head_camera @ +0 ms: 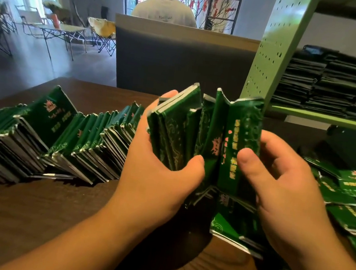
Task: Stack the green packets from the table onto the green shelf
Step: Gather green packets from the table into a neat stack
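Both hands, left hand and right hand, clamp an upright bundle of packets between curled fingers above the table.

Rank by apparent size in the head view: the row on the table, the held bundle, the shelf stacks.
1. Row, widest.
2. Shelf stacks and held bundle look alike; the bundle is nearer the camera, so unranked.

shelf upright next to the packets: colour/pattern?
Light green shelf upright, perforated with rows of small holes; head view.
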Available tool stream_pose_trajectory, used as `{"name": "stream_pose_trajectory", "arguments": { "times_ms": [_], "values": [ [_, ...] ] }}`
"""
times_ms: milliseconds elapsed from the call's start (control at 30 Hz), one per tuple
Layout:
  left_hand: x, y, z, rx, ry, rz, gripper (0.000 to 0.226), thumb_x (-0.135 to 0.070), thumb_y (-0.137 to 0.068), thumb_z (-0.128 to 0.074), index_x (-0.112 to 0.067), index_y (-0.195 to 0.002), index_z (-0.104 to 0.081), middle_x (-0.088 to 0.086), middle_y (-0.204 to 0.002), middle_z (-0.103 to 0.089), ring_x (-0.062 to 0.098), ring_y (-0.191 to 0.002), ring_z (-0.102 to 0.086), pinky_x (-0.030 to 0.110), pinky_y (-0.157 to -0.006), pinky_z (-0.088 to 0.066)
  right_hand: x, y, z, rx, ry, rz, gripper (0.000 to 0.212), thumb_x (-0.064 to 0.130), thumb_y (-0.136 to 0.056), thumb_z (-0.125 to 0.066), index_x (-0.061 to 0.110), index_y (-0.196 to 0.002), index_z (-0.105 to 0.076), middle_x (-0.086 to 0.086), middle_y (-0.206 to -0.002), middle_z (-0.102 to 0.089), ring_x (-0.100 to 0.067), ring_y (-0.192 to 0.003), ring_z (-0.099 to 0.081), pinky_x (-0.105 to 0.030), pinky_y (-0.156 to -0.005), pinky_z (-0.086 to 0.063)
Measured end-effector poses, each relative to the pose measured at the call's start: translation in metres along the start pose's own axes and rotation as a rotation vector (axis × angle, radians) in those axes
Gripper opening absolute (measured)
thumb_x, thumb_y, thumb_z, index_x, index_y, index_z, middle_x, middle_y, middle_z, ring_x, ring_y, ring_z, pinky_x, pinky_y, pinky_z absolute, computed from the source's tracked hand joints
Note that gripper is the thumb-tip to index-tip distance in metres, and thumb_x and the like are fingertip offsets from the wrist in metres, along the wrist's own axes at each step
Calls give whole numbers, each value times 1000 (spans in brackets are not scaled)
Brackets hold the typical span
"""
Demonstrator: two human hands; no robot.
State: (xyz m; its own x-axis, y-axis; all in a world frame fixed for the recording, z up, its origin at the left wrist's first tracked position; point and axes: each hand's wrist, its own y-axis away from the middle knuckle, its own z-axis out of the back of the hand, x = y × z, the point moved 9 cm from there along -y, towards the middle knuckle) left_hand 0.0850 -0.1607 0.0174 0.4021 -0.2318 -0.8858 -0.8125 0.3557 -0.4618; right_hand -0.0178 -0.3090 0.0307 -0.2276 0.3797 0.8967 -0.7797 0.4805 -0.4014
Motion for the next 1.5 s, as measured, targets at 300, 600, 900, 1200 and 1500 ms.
{"name": "stream_pose_trajectory", "arguments": {
  "times_ms": [300, 600, 900, 1200, 1500],
  "values": [
    [25, 5, -27, 215, 445, 332, 51, -5, -84, -74, -3, -132, -55, 18, -117, -73, 36, -105, -73, 48, -80, -61, -14, -2, 4, -38, 44, -64, 31, 24, -81, -74, 46, -103, -70, 17, -116, -69, -12, -107, -69, -33, -74, -63],
    [35, 8, -31, 209, 551, 473, 61, -5, -70, -74, -8, -129, -60, 20, -113, -74, 36, -95, -75, 49, -73, -61, -17, -3, 0, -25, -78, -126, 23, 27, -92, -67, 47, -103, -69, 6, -110, -73, -15, -90, -74, -38, -74, -62],
    [32, -11, -1, -75, 592, 460, 30, 1, -84, -66, -4, -113, -60, 2, -67, -69, 16, -57, -69, 32, -51, -58, -32, -8, 11, 86, 938, -221, 54, 41, -89, -70, 45, -137, -44, 16, -136, -51, -16, -126, -50, -39, -104, -47],
    [36, -10, 2, -119, 548, 481, 22, 1, -88, -66, -14, -100, -55, -6, -54, -61, 9, -43, -60, 23, -41, -48, -41, -4, 12, 168, 1137, -282, 67, 39, -90, -68, 50, -145, -32, 19, -153, -37, -19, -141, -36, -49, -111, -40],
    [36, -12, 3, -104, 492, 448, 40, 5, -87, -66, -7, -123, -58, 6, -87, -75, 24, -75, -74, 41, -65, -59, -23, -14, 25, -68, 943, -41, 60, -7, -87, -57, 32, -133, -60, 9, -140, -53, -1, -102, -45, -3, -86, -32]
  ]
}}
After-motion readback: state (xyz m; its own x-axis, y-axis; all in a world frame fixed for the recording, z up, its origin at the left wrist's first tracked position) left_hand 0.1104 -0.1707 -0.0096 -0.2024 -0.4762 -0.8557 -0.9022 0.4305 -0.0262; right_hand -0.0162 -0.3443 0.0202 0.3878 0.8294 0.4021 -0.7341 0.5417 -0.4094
